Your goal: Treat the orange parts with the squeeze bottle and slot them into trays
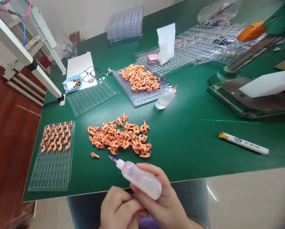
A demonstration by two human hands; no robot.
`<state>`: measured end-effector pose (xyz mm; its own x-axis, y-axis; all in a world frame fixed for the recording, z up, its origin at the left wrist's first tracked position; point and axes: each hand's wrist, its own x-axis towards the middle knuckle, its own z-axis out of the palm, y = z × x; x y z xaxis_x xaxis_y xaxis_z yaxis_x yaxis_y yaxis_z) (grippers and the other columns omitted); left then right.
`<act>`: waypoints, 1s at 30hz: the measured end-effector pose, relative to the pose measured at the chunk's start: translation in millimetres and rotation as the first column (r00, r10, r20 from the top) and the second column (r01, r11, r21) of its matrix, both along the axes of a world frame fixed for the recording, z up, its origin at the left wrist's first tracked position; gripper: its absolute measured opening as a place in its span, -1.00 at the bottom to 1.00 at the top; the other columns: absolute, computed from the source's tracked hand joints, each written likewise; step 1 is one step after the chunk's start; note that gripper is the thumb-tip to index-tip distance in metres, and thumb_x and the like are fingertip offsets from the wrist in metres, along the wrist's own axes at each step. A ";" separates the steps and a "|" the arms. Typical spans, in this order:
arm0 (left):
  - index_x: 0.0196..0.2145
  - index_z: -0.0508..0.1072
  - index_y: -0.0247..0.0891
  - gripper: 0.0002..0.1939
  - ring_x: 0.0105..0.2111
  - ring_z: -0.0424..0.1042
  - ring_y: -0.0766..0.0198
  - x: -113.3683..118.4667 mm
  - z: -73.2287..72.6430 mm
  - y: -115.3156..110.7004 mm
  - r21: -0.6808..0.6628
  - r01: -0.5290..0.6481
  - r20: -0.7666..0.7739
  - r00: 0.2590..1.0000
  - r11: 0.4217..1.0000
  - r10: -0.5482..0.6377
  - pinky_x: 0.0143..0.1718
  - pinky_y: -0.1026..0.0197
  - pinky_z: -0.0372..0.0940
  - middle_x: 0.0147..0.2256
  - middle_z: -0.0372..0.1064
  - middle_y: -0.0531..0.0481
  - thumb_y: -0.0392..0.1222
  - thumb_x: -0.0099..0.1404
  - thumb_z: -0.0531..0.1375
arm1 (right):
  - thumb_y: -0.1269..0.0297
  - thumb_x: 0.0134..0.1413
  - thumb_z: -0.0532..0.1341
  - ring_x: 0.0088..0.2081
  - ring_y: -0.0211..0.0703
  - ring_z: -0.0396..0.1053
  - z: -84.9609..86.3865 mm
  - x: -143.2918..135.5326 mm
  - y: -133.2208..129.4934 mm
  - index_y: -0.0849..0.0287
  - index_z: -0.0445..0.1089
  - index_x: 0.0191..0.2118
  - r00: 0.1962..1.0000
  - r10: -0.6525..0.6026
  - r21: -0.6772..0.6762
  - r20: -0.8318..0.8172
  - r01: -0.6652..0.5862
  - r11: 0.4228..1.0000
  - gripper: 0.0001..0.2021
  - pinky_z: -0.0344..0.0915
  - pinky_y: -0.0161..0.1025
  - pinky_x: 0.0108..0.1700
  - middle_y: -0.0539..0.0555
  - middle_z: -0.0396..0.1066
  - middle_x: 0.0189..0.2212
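My right hand (161,194) is wrapped around a translucent squeeze bottle (142,179) with a white cap and a thin purple needle tip pointing up and left. Just left of it, at the table's front edge, my left hand (120,208) is closed with its fingers curled. Whatever those fingers pinch is hidden. Beyond the needle lies a loose pile of small orange hook-shaped pieces (118,136) with dark spots and thin wires. One single orange piece (95,155) rests apart, near the tip. At the left, a clear compartment tray (51,171) carries rows of similar pieces in its far half.
Behind the pile are a tray heaped with orange pieces (142,79), another squeeze bottle (165,99) and a flat clear tray (93,97). A white marker (244,143) lies right, before a green metal press (249,86). A white frame (25,51) rises at the left edge.
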<state>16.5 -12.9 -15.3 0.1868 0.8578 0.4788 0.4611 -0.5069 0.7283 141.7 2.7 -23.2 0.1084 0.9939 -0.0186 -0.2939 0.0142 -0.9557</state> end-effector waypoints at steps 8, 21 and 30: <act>-0.19 0.50 -0.22 -0.91 -0.42 0.38 0.31 -3.3 -1.3 5.2 -0.012 0.022 0.058 0.998 1.000 -0.021 -0.41 0.29 0.31 -0.43 0.38 0.01 -0.29 0.40 0.18 | 0.25 0.19 0.37 -0.44 -0.39 0.43 -0.6 1.2 10.3 -0.15 0.36 0.03 0.983 -0.041 -0.128 -0.177 0.019 0.992 -0.67 0.39 -0.55 -0.40 -0.07 0.51 -0.26; -0.16 0.50 -0.35 -0.86 -0.36 0.48 0.32 -8.7 2.3 9.4 0.236 0.075 -0.139 0.989 0.969 -0.042 -0.30 0.32 0.44 -0.41 0.48 -0.02 -0.43 0.38 0.16 | 0.49 0.16 0.25 -0.32 -0.33 0.49 1.9 9.9 24.0 -0.17 0.36 0.07 0.951 -0.105 0.177 0.290 0.055 0.983 -0.56 0.43 -0.51 -0.25 -0.08 0.50 -0.19; -0.11 0.52 -0.31 -0.82 -0.33 0.50 0.31 -15.3 -6.4 8.5 0.178 -0.002 0.035 0.999 0.984 -0.005 -0.32 0.29 0.46 -0.38 0.47 -0.01 -0.43 0.35 0.22 | 0.20 0.02 0.48 -0.35 -0.35 0.48 -6.7 40.0 33.1 -0.12 0.45 -0.03 0.976 -0.182 -0.158 -0.119 0.162 0.974 -0.62 0.41 -0.53 -0.31 -0.05 0.54 -0.25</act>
<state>1.2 -4.3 -21.7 0.1682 0.7578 0.6305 0.4357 -0.6309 0.6420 181.7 35.8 -29.9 0.2640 0.9460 -0.1882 -0.4226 -0.0619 -0.9042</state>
